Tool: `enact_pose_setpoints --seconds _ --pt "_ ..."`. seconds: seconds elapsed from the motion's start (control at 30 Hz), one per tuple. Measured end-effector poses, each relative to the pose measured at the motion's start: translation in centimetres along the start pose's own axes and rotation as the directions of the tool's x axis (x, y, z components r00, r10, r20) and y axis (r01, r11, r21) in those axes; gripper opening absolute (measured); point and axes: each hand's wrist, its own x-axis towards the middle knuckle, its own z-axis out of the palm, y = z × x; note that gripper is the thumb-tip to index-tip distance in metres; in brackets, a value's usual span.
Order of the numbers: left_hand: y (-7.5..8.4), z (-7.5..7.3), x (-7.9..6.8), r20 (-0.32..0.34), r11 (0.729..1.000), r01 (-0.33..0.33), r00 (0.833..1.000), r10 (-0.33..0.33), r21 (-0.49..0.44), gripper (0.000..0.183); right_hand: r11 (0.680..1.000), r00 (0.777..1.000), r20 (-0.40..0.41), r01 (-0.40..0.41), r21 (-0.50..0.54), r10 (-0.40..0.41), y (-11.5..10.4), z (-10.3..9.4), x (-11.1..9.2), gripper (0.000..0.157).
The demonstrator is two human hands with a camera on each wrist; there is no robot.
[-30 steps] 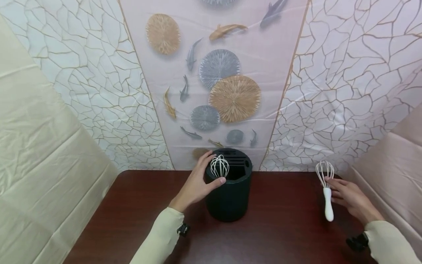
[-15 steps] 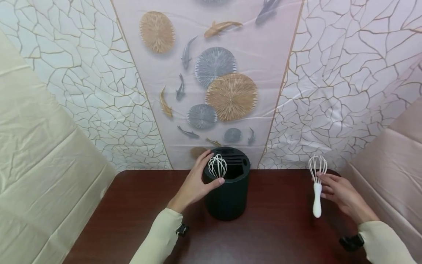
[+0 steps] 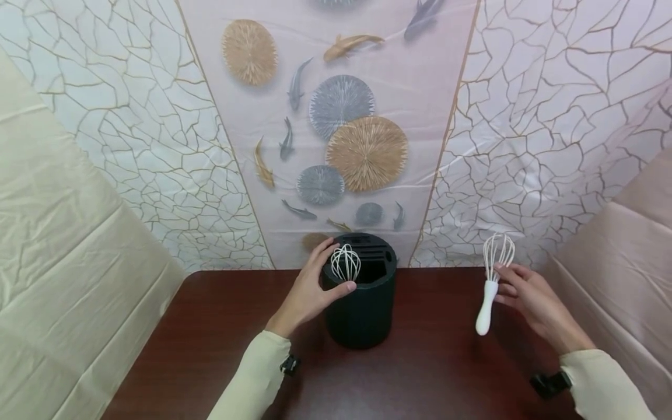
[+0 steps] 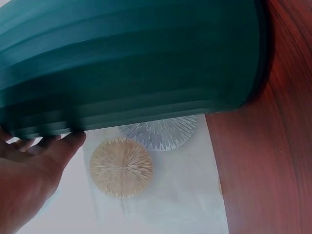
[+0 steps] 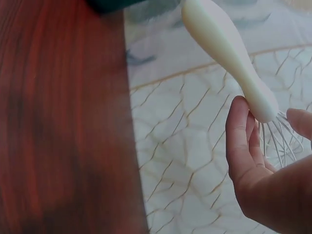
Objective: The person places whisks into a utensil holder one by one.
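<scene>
A dark green, round utensil holder (image 3: 362, 321) with a slotted top stands upright on the table. My left hand (image 3: 301, 297) holds it by the left side of its rim, thumb in front and fingers toward the back. Out of its left part rises the wire head of one whisk (image 3: 346, 263); that whisk's handle is hidden inside. To the right, my right hand (image 3: 541, 306) pinches a second, white-handled whisk (image 3: 487, 306) near where wires and handle meet. This whisk is lifted above the table, wires up, its handle (image 5: 229, 48) slanting down to the left.
The dark red-brown wooden table (image 3: 420, 379) ends at the back against a hanging cloth (image 3: 367, 76) printed with fish and round shapes. Beige fabric (image 3: 63, 262) hangs at the left side, and a pinkish one (image 3: 619, 256) at the right.
My right hand has carried its whisk left and slightly up, and the handle end has swung further left. The left hand stays on the utensil holder.
</scene>
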Motion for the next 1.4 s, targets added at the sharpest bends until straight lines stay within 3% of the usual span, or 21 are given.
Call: enact_pose_setpoints --seconds 0.1,0.33,0.43,0.57,0.67,0.93,1.17,1.4 --pt "-0.1 -0.1 0.0 -0.008 1.000 0.006 1.000 -0.006 -0.008 0.088 0.999 1.000 0.010 0.025 -0.019 -0.025 -0.9 1.1 0.0 0.033" --pt "-0.4 0.0 0.1 -0.004 1.000 0.014 1.000 -0.014 -0.025 0.088 0.967 0.994 -0.001 0.102 -0.235 -0.105 -2.3 3.1 -0.2 0.052" --pt "-0.5 0.0 0.2 -0.010 0.999 0.010 1.000 -0.010 -0.036 0.088 0.972 0.993 -0.002 0.117 -0.203 -0.119 -2.8 3.7 -0.3 0.055" --pt "-0.5 0.0 0.3 -0.016 0.999 0.000 1.000 -0.001 -0.041 0.086 0.982 0.988 0.015 0.156 -0.102 -0.155 -3.4 4.2 -0.5 0.038" --pt "-0.5 0.0 0.2 -0.017 0.999 -0.004 1.000 0.003 -0.039 0.086 0.976 0.983 0.025 0.185 -0.115 -0.183 -3.9 4.8 -0.8 0.031" --pt "-0.5 0.1 0.1 -0.010 0.999 0.009 1.000 -0.009 -0.037 0.086 0.941 0.961 0.019 0.273 -0.199 -0.275 -4.9 6.5 -1.7 0.048" --pt "-0.4 0.2 0.1 -0.018 0.999 -0.006 1.000 0.005 -0.041 0.085 0.889 0.941 -0.009 0.318 -0.328 -0.340 -6.1 8.3 -2.3 0.064" --pt "-0.3 0.1 0.2 -0.013 0.999 0.001 1.000 -0.002 -0.037 0.085 0.913 0.939 -0.040 0.321 -0.251 -0.341 -7.4 9.6 -2.5 0.064"
